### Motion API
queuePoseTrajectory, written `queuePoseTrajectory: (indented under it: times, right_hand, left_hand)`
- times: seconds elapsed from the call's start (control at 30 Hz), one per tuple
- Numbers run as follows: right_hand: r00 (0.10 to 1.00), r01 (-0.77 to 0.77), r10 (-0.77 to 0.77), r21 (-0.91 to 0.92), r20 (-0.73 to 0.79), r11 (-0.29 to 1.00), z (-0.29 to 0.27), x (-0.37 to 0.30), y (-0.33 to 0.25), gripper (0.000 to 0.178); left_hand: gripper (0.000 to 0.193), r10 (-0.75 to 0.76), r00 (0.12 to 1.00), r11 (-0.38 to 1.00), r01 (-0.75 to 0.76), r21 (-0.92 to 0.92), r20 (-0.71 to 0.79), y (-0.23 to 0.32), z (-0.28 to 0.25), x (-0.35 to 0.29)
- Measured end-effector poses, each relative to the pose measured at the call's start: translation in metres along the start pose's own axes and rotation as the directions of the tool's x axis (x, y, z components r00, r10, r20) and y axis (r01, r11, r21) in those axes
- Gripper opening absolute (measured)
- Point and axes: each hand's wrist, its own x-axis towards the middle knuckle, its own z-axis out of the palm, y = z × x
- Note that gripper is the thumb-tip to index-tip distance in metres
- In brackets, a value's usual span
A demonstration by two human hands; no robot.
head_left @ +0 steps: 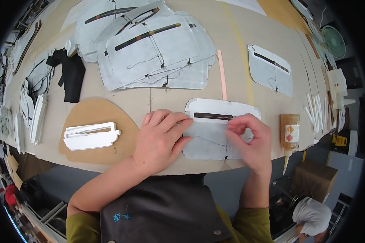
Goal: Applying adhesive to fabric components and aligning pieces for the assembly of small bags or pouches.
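Note:
In front of me lies a light grey fabric panel with rounded corners. A white strip runs along its far side, with a dark zipper in a slot. My left hand rests at the panel's left edge, fingertips on it and the thumb apart, holding nothing visible. Over the right part is my right hand, its fingers curled toward the thumb near the zipper's right end; whatever is in them, if anything, cannot be made out. A dark thread crosses the panel to a small dark tuft at its near edge.
A pile of similar grey panels covers the far middle; one more panel lies at right. White frame pieces sit on a brown board at left. A glue bottle lies near the right edge, beside white strips.

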Motion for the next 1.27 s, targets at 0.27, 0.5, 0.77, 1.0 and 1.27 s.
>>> queuePoseTrajectory:
  times: [0.27,0.5,0.77,1.0,1.27]
  right_hand:
    - [1.000,0.018,-0.017,-0.126,0.014,0.992,0.039,0.014,0.000,0.015]
    - [0.998,0.054,-0.047,-0.183,0.040,0.982,0.036,0.018,0.000,0.013]
    - [0.997,0.025,-0.015,-0.137,0.075,0.990,0.035,0.019,-0.002,0.020]
    - [0.983,0.182,-0.181,-0.245,0.028,0.952,0.030,0.011,0.005,0.035]
    - [0.973,0.051,-0.101,-0.235,-0.207,0.971,0.008,-0.017,0.028,0.042]
  left_hand:
    - [0.041,0.027,0.997,0.998,-0.030,0.048,0.066,0.000,0.002,-0.001]
    - [0.042,0.036,0.996,0.997,-0.041,0.068,0.076,0.000,0.001,-0.001]
    - [0.038,0.034,0.998,0.994,-0.041,0.103,0.061,0.000,0.001,-0.002]
    - [0.039,0.044,0.996,0.993,-0.052,0.103,0.081,0.002,0.002,-0.002]
    - [0.052,0.102,0.969,0.994,-0.094,-0.048,0.225,0.011,0.012,0.015]
